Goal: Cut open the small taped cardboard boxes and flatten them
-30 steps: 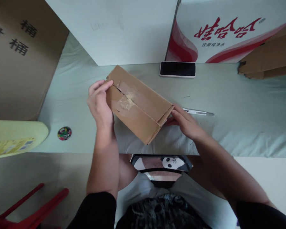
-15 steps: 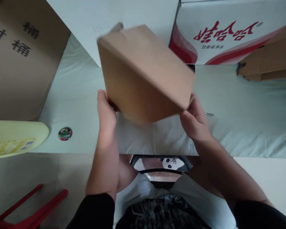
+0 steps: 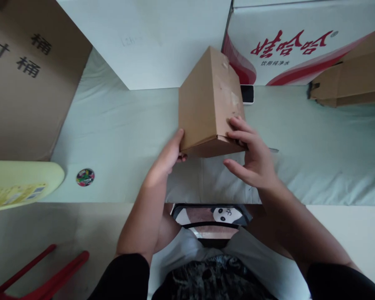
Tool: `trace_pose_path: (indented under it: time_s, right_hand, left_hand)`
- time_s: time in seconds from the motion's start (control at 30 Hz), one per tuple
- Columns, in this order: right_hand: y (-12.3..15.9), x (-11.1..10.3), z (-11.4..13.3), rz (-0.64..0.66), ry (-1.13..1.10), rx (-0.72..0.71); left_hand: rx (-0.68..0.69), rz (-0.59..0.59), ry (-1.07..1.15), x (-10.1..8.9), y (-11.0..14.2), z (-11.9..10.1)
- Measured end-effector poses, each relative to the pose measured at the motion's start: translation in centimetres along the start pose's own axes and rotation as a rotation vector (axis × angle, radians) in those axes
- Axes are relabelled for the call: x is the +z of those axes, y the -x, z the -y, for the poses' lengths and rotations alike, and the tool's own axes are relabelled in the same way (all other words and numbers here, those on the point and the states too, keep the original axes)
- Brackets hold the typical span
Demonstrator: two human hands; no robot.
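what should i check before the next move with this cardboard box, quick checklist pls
1. Left hand gripping the cardboard box: ok, at its near left corner.
2. Right hand gripping firmly: not ok, fingers on the box but thumb off.
3. Phone clear of the box: cannot tell, partly hidden behind it.
4. Slim tool clear of the right hand: cannot tell, mostly hidden.
5. Round badge clear: ok, apart at left.

Cardboard box turned (taped side now rightward).
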State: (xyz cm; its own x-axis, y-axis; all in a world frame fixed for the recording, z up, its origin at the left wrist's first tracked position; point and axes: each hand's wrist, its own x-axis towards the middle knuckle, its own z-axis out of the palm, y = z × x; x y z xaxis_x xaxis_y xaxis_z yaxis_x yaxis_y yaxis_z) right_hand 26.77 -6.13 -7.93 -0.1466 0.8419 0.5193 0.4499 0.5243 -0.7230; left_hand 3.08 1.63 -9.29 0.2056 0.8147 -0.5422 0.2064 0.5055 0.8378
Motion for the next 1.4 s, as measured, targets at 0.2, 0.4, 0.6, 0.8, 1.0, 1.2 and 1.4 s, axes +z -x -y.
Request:
trace_pose_path:
  time_s: [0.2, 0.4, 0.6, 0.8, 1.0, 1.2, 1.4]
  right_hand:
    - [-0.2, -0.7, -0.4, -0.126, -0.045, -0.013]
    - [-0.3, -1.0, -0.2, -0.107, -0.031, -0.068]
    - [-0.2, -0.4, -0.4, -0.034, 0.029, -0.085]
    - [0.3, 0.2, -0.5, -0.076, 0.016, 0.009]
    - [0.6, 1.5, 0.0, 0.154, -0.090, -0.003]
    - [0.5, 2.0, 0.8, 0.223, -0.216, -0.111]
    - [-0.1, 0.8, 1.1, 0.149, -0.226, 0.014]
  left_hand:
    - [-0.095, 0.096, -0.136, 0.3, 0.2, -0.2]
    - [-0.140, 0.126, -0.387, -1.1, 1.0, -0.6]
    - [0.088, -0.199, -0.507, -3.6, 0.9, -1.6]
    - [0.541, -0.499, -0.205, -3.7, 0.6, -1.0]
    - [0.801, -0.358, -0.074, -4.1, -0.9, 0.4]
    - [0.851, -0.378, 0.014, -5.6, -1.6, 0.2]
    - [0.771, -0.401, 0.110, -5.1, -0.8, -0.4]
